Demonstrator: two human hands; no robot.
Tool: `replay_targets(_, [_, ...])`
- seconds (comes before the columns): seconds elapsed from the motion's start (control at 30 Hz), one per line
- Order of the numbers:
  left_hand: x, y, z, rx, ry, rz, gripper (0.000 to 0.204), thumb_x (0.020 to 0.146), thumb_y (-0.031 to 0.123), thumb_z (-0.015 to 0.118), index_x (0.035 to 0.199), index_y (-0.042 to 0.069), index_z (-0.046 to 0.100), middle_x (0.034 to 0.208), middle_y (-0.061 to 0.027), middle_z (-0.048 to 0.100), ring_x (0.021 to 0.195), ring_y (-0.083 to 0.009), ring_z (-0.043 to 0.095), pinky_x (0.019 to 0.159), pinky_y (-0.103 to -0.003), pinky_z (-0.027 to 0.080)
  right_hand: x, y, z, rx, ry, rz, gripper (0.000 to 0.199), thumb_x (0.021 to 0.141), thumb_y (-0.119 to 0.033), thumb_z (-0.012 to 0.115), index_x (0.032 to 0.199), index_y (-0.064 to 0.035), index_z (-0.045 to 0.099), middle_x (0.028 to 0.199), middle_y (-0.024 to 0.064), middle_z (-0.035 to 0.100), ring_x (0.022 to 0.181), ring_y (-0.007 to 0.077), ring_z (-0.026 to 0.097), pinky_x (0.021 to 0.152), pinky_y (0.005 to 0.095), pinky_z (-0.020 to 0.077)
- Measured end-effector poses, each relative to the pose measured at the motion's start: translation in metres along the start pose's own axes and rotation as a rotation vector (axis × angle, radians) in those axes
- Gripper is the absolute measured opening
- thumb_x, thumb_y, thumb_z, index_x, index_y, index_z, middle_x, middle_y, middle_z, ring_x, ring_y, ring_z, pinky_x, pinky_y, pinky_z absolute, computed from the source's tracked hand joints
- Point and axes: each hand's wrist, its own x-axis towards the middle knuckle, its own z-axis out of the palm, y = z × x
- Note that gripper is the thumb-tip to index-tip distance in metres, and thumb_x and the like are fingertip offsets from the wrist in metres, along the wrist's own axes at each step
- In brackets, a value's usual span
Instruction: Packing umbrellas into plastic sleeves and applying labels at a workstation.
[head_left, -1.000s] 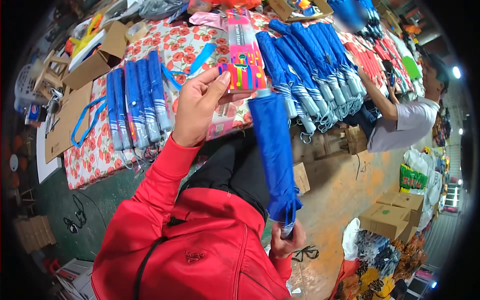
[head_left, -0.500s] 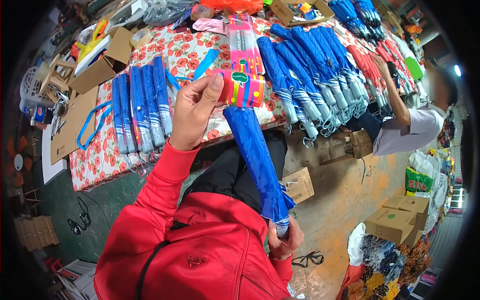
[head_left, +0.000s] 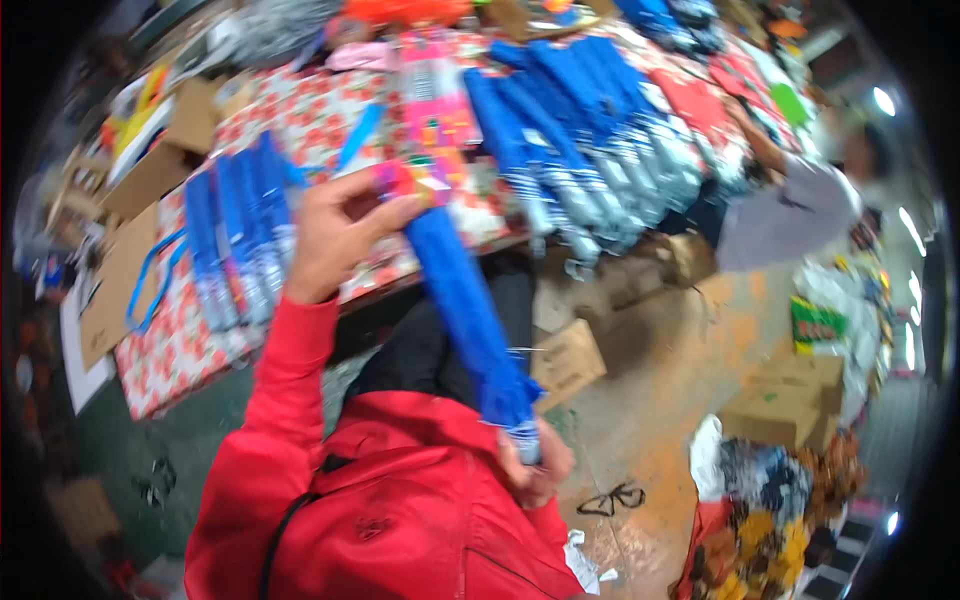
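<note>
A folded blue umbrella point(head_left: 462, 310) slants across my lap, its top end away from me. My right hand point(head_left: 540, 465) is closed round its grey handle at the near end. At the far end, my left hand point(head_left: 340, 228) pinches a pink, multicoloured printed label point(head_left: 412, 182) between thumb and fingers. The label is at the umbrella's top end; blur hides whether it goes around the end or only touches it. Beyond my left hand, a stack of similar pink printed packaging point(head_left: 436, 90) lies on the flowered tablecloth point(head_left: 285, 105).
Several folded blue umbrellas point(head_left: 240, 225) lie left on the table, with a larger pile point(head_left: 570, 120) to the right. A co-worker's arm point(head_left: 755, 140) reaches over red umbrellas point(head_left: 692, 100). Cardboard boxes point(head_left: 785, 400) stand on the floor at right.
The label in my left hand has come down onto the umbrella's top end and turned, showing less of its face. The view has shifted, and the picture is now blurred.
</note>
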Motion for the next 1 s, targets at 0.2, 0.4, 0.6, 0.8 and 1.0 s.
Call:
replay_targets(0.2, [0.016, -0.015, -0.014, 0.096, 0.006, -0.032, 0.029, 0.077, 0.002, 0.082, 0.104, -0.003, 0.071, 0.086, -0.0068, 0.071, 0.069, -0.0115, 0.062, 0.067, -0.021, 0.052, 0.019, -0.025, 0.012, 0.068, -0.059, 0.146, 0.032, 0.077, -0.009, 0.079, 0.106, 0.0041, 0.070, 0.089, 0.0121, 0.074, 0.064, 0.0208, 0.064, 0.060, 0.0281, 0.0505])
replay_targets(0.4, [0.035, -0.052, -0.030, -0.172, -0.097, -0.058, 0.034, 0.084, 0.003, 0.075, 0.115, -0.003, 0.065, 0.096, -0.0070, 0.071, 0.079, -0.0129, 0.065, 0.077, -0.023, 0.053, 0.027, -0.029, 0.017, 0.204, -0.117, 0.229, 0.031, 0.081, -0.009, 0.077, 0.108, 0.0045, 0.069, 0.092, 0.0127, 0.074, 0.068, 0.0206, 0.066, 0.063, 0.0270, 0.0513])
replay_targets(0.6, [0.044, -0.071, -0.032, -0.323, -0.192, -0.142, 0.042, 0.086, 0.004, 0.073, 0.125, -0.003, 0.058, 0.103, -0.0088, 0.071, 0.082, -0.0145, 0.067, 0.079, -0.023, 0.054, 0.031, -0.029, 0.018, 0.241, -0.197, 0.272, 0.032, 0.084, -0.009, 0.075, 0.111, 0.0049, 0.068, 0.095, 0.0125, 0.074, 0.071, 0.0195, 0.066, 0.065, 0.0263, 0.0513])
replay_targets(0.8, [0.046, -0.088, -0.036, -0.351, -0.272, -0.167, 0.048, 0.086, 0.006, 0.074, 0.129, -0.003, 0.055, 0.109, -0.0120, 0.070, 0.087, -0.0165, 0.069, 0.082, -0.025, 0.055, 0.030, -0.022, 0.018, 0.265, -0.294, 0.310, 0.030, 0.089, -0.014, 0.071, 0.112, 0.0041, 0.067, 0.092, 0.0094, 0.073, 0.064, 0.0169, 0.060, 0.060, 0.0249, 0.0482])
replay_targets(1.0, [0.038, -0.119, -0.050, -0.570, -0.484, -0.153, 0.049, 0.086, 0.012, 0.075, 0.128, -0.003, 0.055, 0.115, -0.0172, 0.068, 0.099, -0.0228, 0.069, 0.089, -0.032, 0.056, 0.014, 0.005, 0.029, 0.762, -0.462, 0.515, 0.027, 0.096, -0.023, 0.063, 0.108, 0.0005, 0.068, 0.083, 0.0046, 0.068, 0.056, 0.0119, 0.048, 0.053, 0.0221, 0.0398])
